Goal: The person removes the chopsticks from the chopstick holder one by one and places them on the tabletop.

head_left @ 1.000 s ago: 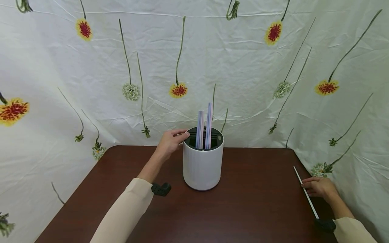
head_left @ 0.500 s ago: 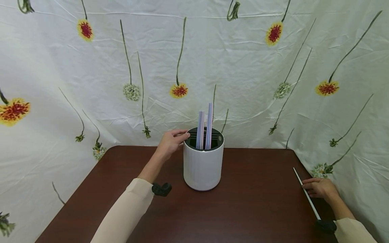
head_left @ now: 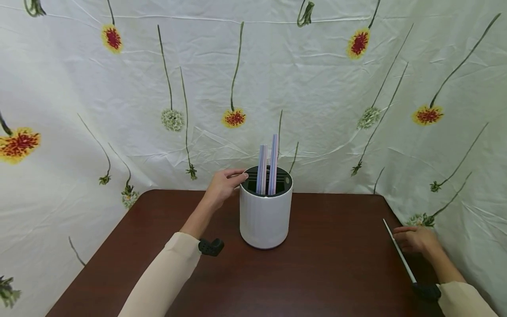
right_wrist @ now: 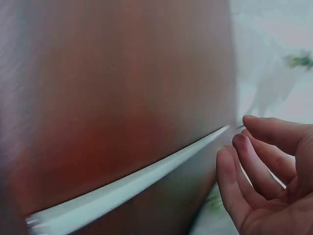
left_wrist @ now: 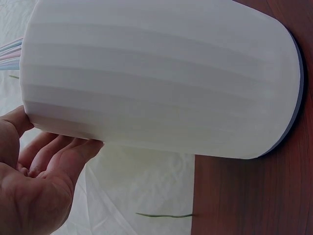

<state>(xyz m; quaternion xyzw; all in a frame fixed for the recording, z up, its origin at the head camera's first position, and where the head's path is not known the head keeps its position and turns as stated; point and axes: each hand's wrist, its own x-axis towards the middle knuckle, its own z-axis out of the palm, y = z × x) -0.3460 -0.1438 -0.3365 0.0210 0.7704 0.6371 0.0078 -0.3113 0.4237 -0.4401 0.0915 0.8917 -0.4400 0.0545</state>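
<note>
A white cylindrical holder (head_left: 264, 222) with a black slotted top (head_left: 282, 179) stands upright on the table. Two bundles of thin pastel blue and pink sticks (head_left: 273, 165) rise from it. My left hand (head_left: 222, 187) holds the holder at its upper left, thumb at the rim; the left wrist view shows its fingers (left_wrist: 73, 156) curving behind the white wall. At the right side, a thin white stick (head_left: 400, 251) lies lengthwise. My right hand (head_left: 417, 241) is just right of it, and in the right wrist view its loosely bent fingers (right_wrist: 227, 171) have nothing between them.
The dark reddish-brown table (head_left: 325, 264) has its right edge close under my right hand. A white flower-printed cloth (head_left: 317, 88) hangs behind and along both sides. A black wrist strap (head_left: 211, 247) sits at my left cuff.
My right hand, earlier with its fingertips at the white stick, has risen slightly and moved off to the right of it. My left hand and the holder stay in place.
</note>
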